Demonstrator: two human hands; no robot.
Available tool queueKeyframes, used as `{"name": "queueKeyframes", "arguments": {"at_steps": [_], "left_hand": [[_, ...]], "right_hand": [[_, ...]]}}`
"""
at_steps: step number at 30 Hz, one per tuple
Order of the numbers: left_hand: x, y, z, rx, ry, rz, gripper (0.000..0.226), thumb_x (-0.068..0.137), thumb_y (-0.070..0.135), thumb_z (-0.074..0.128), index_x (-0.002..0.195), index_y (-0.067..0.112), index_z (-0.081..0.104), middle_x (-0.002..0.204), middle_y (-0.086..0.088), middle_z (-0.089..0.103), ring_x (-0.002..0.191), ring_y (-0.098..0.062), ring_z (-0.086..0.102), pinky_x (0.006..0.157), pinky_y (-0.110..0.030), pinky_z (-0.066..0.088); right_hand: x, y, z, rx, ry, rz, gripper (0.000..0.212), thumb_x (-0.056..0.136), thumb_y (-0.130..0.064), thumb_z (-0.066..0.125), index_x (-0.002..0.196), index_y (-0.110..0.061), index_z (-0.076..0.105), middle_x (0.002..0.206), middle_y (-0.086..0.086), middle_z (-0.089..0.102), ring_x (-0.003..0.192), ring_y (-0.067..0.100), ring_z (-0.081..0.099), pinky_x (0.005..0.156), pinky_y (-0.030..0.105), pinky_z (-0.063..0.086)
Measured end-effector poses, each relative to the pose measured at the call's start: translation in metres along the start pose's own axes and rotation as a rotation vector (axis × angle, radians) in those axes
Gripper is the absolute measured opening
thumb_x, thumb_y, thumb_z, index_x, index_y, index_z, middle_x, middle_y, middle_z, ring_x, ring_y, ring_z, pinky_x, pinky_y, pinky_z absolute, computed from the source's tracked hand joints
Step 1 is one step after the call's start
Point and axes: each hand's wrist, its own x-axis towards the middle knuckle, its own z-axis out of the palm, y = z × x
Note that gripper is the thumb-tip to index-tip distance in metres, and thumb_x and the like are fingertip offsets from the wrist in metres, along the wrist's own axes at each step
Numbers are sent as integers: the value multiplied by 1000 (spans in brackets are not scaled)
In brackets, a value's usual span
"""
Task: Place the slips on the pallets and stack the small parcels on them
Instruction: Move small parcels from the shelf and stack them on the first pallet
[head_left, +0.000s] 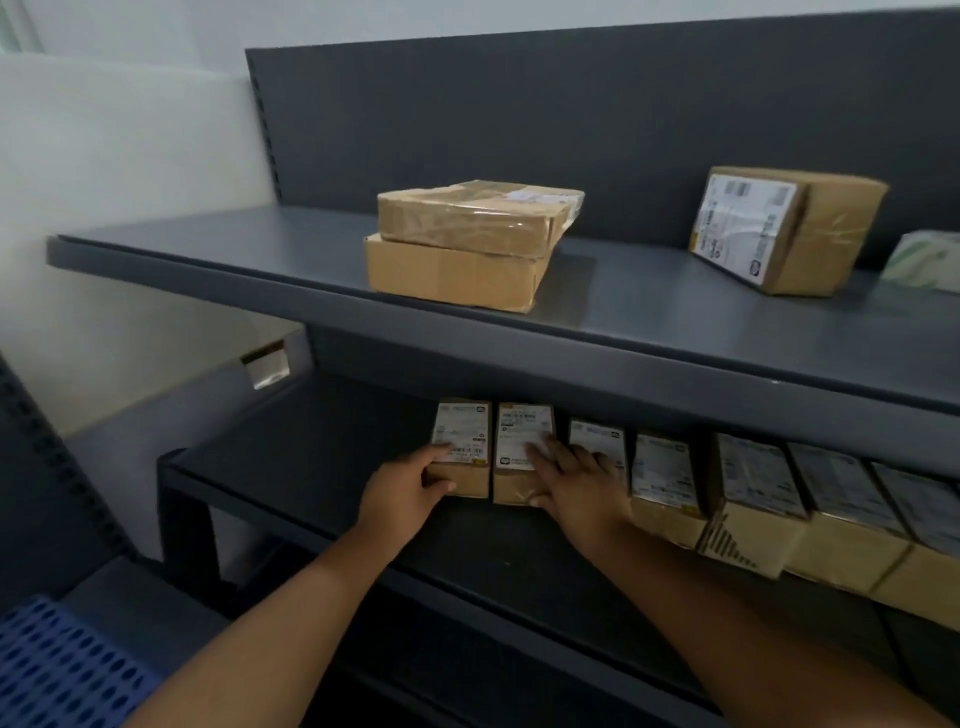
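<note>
Grey lower shelf (311, 467) holding a row of small parcels (753, 483); blue pallet (62, 670) corner at lower left, no slips seen. Left hand (405, 491) curled round end parcel (462, 441), right hand (576, 488) clasping second parcel (519, 441). Probably early, stacking mostly left.

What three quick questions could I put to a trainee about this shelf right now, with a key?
1. True or false: the two flat brown cardboard parcels on the upper dark grey metal shelf lie side by side.
2. Which small white-labelled cardboard parcel in the lower row does the left hand grip? A. the leftmost parcel B. the third C. the last on the right
3. Fill in: the blue perforated plastic pallet shows at the bottom ____ of the view.
Key: 1 false, one is stacked on the other. 2 A. 3 left.
</note>
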Motion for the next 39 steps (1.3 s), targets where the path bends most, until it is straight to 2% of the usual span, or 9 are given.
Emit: {"name": "queueKeyframes", "arguments": {"at_steps": [5,8,13,17,20,28,32,35,39], "left_hand": [[-35,6,-20,-4,79,-61,55,82,30,75,132,39,56,128,9,64,113,-9,60,96,-22,47],[-64,10,-37,-10,131,-122,55,82,28,76,132,39,56,133,8,61,118,-10,57,102,-29,46],[-120,13,-75,41,280,-226,53,79,29,79,127,39,60,122,4,67,102,-14,64,87,-29,53],[-176,9,-111,90,365,-337,53,80,31,78,128,40,59,125,6,66,104,-11,62,84,-24,50],[-222,0,-146,163,422,-407,53,80,35,77,129,40,58,124,4,67,104,-14,62,78,-24,48],[-379,-24,-262,292,612,-569,54,81,28,78,132,31,58,130,4,64,109,-14,63,87,-30,53],[-467,-36,-322,331,736,-714,51,80,30,79,127,36,60,115,3,69,92,-12,62,76,-28,52],[-527,-45,-362,349,789,-787,50,80,29,78,126,36,61,115,3,70,97,-14,64,78,-34,54],[-596,-61,-409,428,827,-857,51,78,30,80,125,34,62,108,0,73,89,-17,67,75,-34,55]], "right_hand": [[-13,-11,-22,143,17,-42,71,98,-46,44,154,-34,2,163,-3,-6,140,32,32,110,44,34],[-21,-23,-35,229,58,-120,69,99,-42,44,154,-31,4,163,-4,-5,132,28,43,100,39,46],[-36,-61,-49,309,91,-284,65,99,-40,46,154,-28,12,163,-4,2,134,27,40,105,38,41],[-53,-109,-59,371,136,-416,66,97,-38,51,153,-25,19,162,-1,10,132,26,42,104,36,42],[-67,-156,-68,415,163,-503,67,95,-34,57,152,-26,22,161,-2,16,133,25,42,103,39,44],[-112,-322,-103,477,219,-802,66,96,-38,54,151,-27,19,161,-1,16,132,24,42,97,41,48],[-150,-411,-119,513,226,-953,64,98,-38,51,152,-28,17,161,-3,14,128,24,45,90,39,51],[-180,-474,-130,526,229,-1031,63,99,-38,49,152,-26,18,161,-2,14,130,24,44,88,39,51],[-217,-550,-142,518,220,-1107,63,99,-39,49,152,-25,19,161,-1,15,130,24,45,89,38,51]]}}
